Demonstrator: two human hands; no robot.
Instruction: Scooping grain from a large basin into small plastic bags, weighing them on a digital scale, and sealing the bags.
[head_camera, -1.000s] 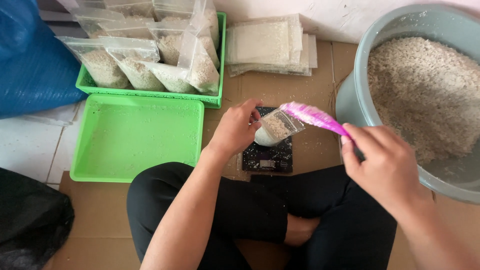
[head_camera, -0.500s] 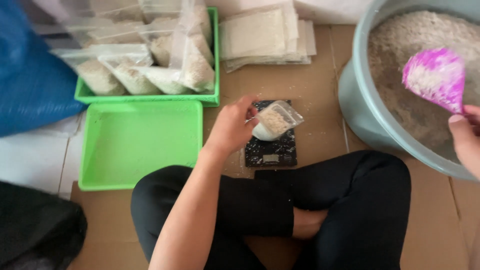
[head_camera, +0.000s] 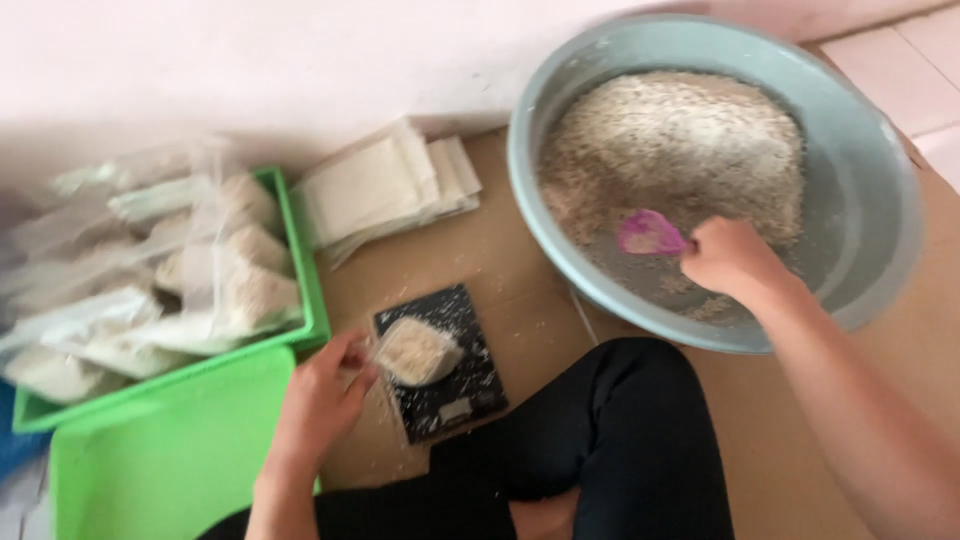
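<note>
My left hand (head_camera: 320, 395) holds the mouth of a small clear plastic bag (head_camera: 415, 350) partly filled with pale grain. The bag rests on a black kitchen scale (head_camera: 440, 385) strewn with spilled grains. My right hand (head_camera: 730, 257) grips a pink scoop (head_camera: 650, 233) inside a large grey basin (head_camera: 870, 210). The scoop's bowl touches the heap of pale grain (head_camera: 680, 140) in the basin.
A green tray (head_camera: 300, 270) at the left holds several filled bags. An empty green tray (head_camera: 160, 460) lies in front of it. A stack of empty clear bags (head_camera: 380, 185) lies by the wall. My black-clad crossed legs (head_camera: 620, 440) lie on brown cardboard (head_camera: 520, 270).
My right hand carried the pink scoop from over the bag on the scale to the right into the basin and lowered it to the grain. My view turned right. The left hand stayed on the bag.
</note>
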